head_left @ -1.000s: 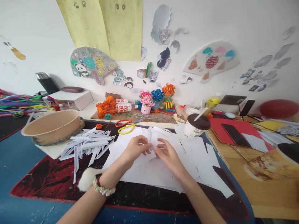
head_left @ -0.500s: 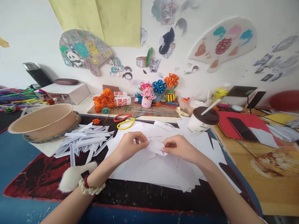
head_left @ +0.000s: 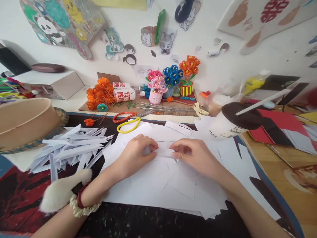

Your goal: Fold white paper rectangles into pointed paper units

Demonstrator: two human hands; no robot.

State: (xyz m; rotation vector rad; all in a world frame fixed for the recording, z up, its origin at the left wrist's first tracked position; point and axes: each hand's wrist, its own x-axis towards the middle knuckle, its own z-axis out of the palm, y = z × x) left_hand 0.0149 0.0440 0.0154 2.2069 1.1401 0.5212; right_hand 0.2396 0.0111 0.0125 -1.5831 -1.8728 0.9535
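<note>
Both hands pinch one small white paper strip (head_left: 165,152) over a spread of white paper sheets (head_left: 158,185). My left hand (head_left: 135,154) grips the strip's left end with curled fingers. Its wrist wears a cream scrunchie with a fluffy pompom (head_left: 61,191). My right hand (head_left: 195,156) pinches the right end, fingers closed. The strip lies flat just above the sheets. A heap of folded white paper strips (head_left: 71,148) lies to the left of my left hand.
Scissors with red and yellow handles (head_left: 127,120) lie behind the sheets. A paper cup with brown lid and straw (head_left: 232,124) stands at the right. A tan bowl (head_left: 22,120) sits far left. Craft flowers (head_left: 173,79) and glue bottles (head_left: 123,94) line the wall.
The camera has tilted down and moved closer. Both hands have drawn slightly apart along the strip and lowered it toward the sheets, still pinching it.
</note>
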